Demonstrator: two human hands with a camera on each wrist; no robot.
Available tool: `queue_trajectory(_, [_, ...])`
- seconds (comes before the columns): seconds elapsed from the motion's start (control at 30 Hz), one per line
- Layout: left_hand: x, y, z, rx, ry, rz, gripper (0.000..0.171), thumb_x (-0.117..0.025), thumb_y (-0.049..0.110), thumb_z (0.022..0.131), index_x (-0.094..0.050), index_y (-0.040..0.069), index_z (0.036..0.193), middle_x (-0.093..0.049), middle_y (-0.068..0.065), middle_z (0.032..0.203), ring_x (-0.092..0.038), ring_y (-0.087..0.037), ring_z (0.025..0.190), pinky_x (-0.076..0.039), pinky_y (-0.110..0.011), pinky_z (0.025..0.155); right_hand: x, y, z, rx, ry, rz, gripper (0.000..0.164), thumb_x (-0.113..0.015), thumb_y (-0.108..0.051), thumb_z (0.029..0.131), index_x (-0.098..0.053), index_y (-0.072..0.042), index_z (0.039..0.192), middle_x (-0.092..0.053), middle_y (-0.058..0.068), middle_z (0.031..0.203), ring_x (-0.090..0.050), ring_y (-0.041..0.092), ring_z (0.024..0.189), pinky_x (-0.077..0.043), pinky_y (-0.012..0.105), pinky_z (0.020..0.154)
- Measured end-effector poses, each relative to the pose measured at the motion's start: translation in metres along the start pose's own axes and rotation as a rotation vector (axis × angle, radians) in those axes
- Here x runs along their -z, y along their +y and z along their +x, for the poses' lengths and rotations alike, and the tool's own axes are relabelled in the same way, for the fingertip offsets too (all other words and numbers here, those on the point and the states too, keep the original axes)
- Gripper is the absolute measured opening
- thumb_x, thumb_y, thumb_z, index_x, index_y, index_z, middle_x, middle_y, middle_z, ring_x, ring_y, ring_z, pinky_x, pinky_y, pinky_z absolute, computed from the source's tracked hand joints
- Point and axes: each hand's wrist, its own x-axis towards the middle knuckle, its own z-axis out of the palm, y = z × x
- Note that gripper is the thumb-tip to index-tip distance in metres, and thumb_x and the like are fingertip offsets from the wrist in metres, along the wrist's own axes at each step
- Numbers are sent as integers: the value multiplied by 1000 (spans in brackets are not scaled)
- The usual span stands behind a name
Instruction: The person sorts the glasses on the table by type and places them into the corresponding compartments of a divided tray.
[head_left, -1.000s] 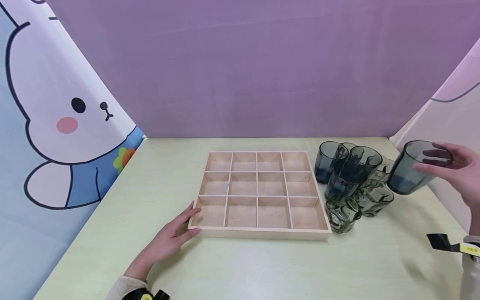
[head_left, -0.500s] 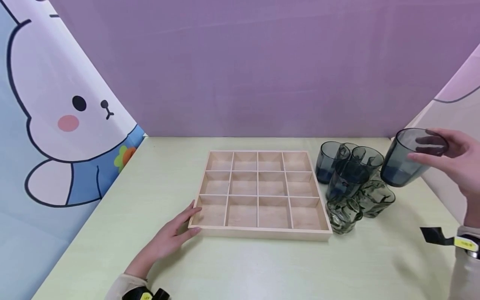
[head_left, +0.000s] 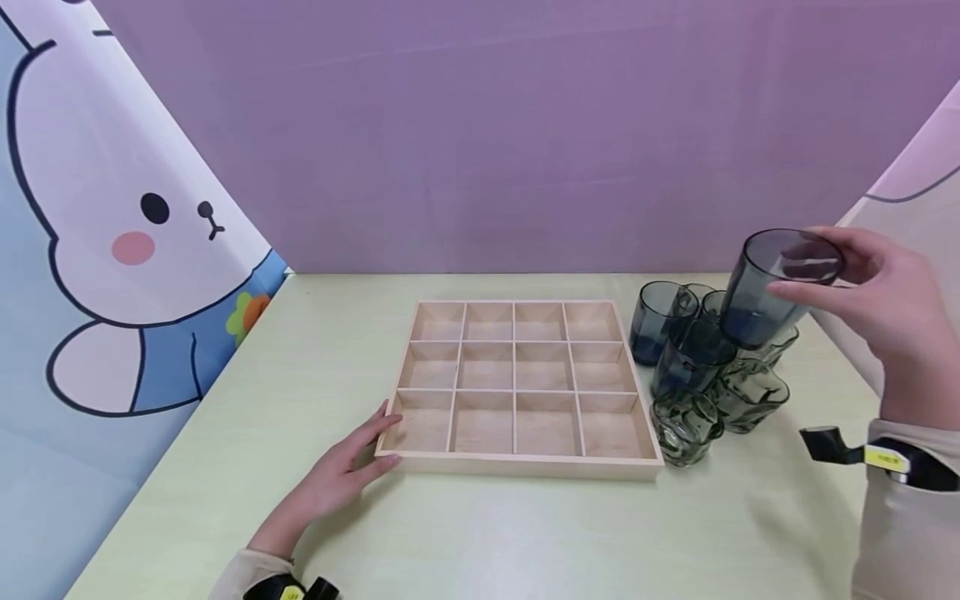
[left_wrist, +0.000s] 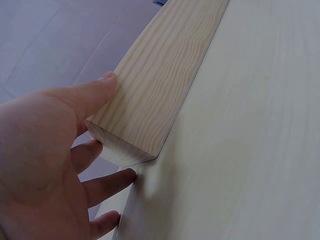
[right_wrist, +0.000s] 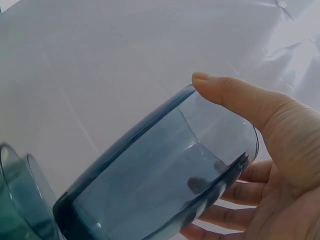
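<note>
Purple sheet (head_left: pixel 487 133) stands up behind a pale bench (head_left: pixel 525 533); on the left is a big white cartoon animal (head_left: pixel 90 167) in blue clothes; on the middle of the bench sits a low wooden tray (head_left: pixel 525 468), with thin walls that make three rows of four little boxes; the left hand (head_left: pixel 337 471) touches the tray at its near left corner; its fingers are loose and spread apart, with the thumb on the front wall; the right hand (head_left: pixel 892 308) holds a blue glass (head_left: pixel 753 296) near the rim, with the thumb on one side and the other fingers round the other side; this glass is up in the air over the right part of the bench, tilted, with its bottom pointing down and to the left; more glasses crowd together just to the right of the tray; one smooth dark glass (head_left: pixel 651 329) is at the back left; at the front is a wavy green glass (head_left: pixel 684 433); I cannot tell if the held glass touches any of them; each wrist has a black band (head_left: pixel 926 465) over a pale sleeve (head_left: pixel 907 542).
</note>
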Motion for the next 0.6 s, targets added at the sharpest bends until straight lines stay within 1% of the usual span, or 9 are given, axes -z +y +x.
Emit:
queue_trajectory(0.07, [0,0,0,4,3,2,56,-66,27,98,-47,14,148,-26,-17,160,-30,-41,142,-27,-66,109,-6,-2,3,17,-34,9,61,-80,8,79,-60,-21,129,-70,-20,101,-64,-6,91,-48,6,74])
queue_trajectory(0.17, [-1,0,0,2,4,-2,55,-66,27,98,-47,14,148,-26,-17,160,-29,-41,142,-26,-66,109,-16,-6,6,31,-66,39,59,-80,8,79,-60,-19,128,-71,-17,102,-65,-3,92,-48,7,74])
queue_trajectory(0.3, [-1,1,-1,-8,3,-4,55,-66,26,98,-47,13,148,-27,-18,159,-30,-43,142,-27,-67,108,-29,-11,11,68,-95,78,58,-78,12,79,-61,-16,126,-72,-14,103,-67,0,90,-50,9,75])
queue_trajectory(0.33, [-1,1,-1,-8,3,-6,55,-66,26,98,-47,13,148,-27,-18,159,-30,-43,142,-26,-67,108,-32,-12,12,77,-99,61,58,-78,11,79,-61,-17,127,-72,-15,103,-67,0,90,-50,9,75])
queue_trajectory(0.43, [-1,0,-1,-6,2,-5,55,-66,26,98,-47,14,148,-27,-18,160,-30,-43,142,-26,-67,108,-41,-15,15,90,-123,103,59,-78,14,78,-60,-13,128,-73,-12,105,-68,3,91,-52,11,74])
queue_trajectory(0.6, [-1,0,0,2,2,-1,56,-65,27,98,-46,13,149,-25,-17,160,-29,-41,142,-25,-66,109,-57,-19,17,76,-143,62,59,-81,7,79,-60,-14,130,-72,-14,104,-66,3,94,-50,12,74])
